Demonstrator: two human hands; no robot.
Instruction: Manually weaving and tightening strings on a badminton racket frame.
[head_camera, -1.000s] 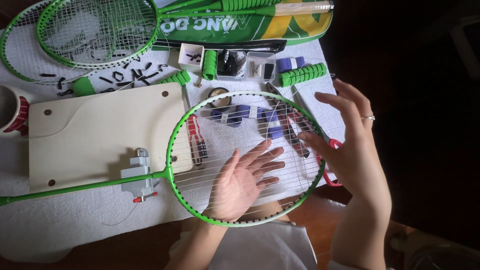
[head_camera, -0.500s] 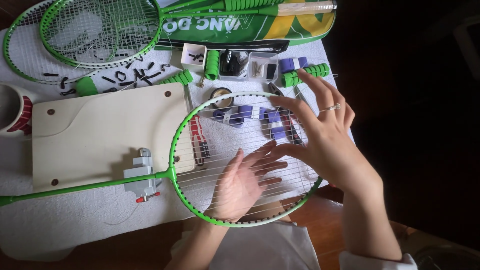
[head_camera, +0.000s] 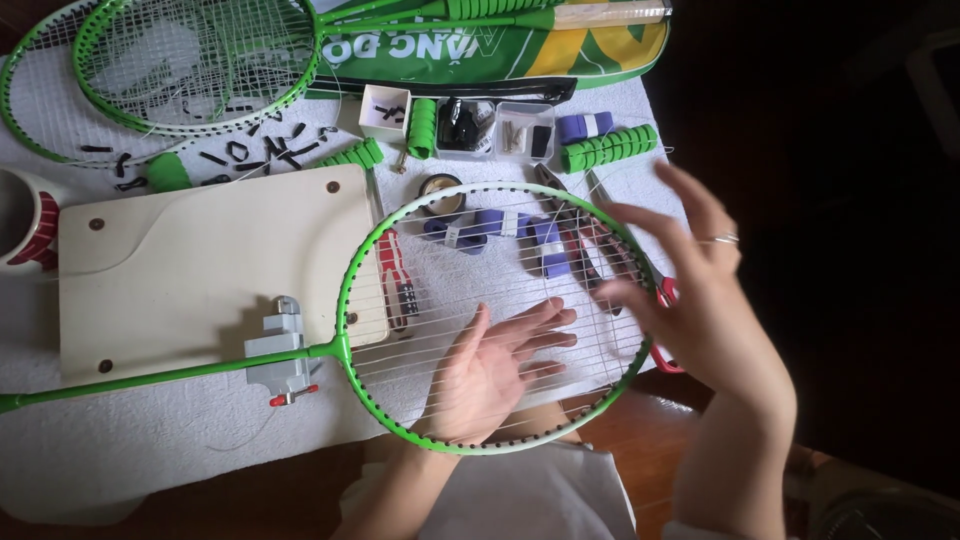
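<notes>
**Stringing a green racket: right hand shifts back along the frame**

Reaching over the racket head, the right hand (head_camera: 700, 300) now sits at the frame's right edge, lower and further out than half a second ago, when its fingers stretched up toward the top of the hoop. Its fingers are spread and blurred with motion; whether the thumb and forefinger pinch a strand I cannot tell, though a thin loose string seems to trail up past the fingertips. A ring shows on one finger.

The left hand (head_camera: 495, 370) has hardly moved across the three pictures. It lies palm up beneath the string bed, fingers open and fanned toward the right hand, seen through the strings and holding nothing.

The green badminton racket (head_camera: 345, 300) rests on the white towel over the table (head_camera: 150, 450), its hoop around both hands' working area and its shaft running away to the left of the left hand, through a small grey clamp (head_camera: 280, 350) at the throat. The clamp stands at the edge of a cream wooden board (head_camera: 200, 260), which lies well left of the left hand. Only cross-running strings show clearly in the hoop, so the string bed reads as partly done; the right hand's shift looks like a pull or pass of string along the right side.

Under the hoop, just beyond the left fingertips, lie blue grip rolls (head_camera: 480, 225) and pliers. Further away are green handle grips (head_camera: 608, 148), small parts boxes, two more green rackets (head_camera: 190, 60) and a green racket bag (head_camera: 480, 50).
</notes>
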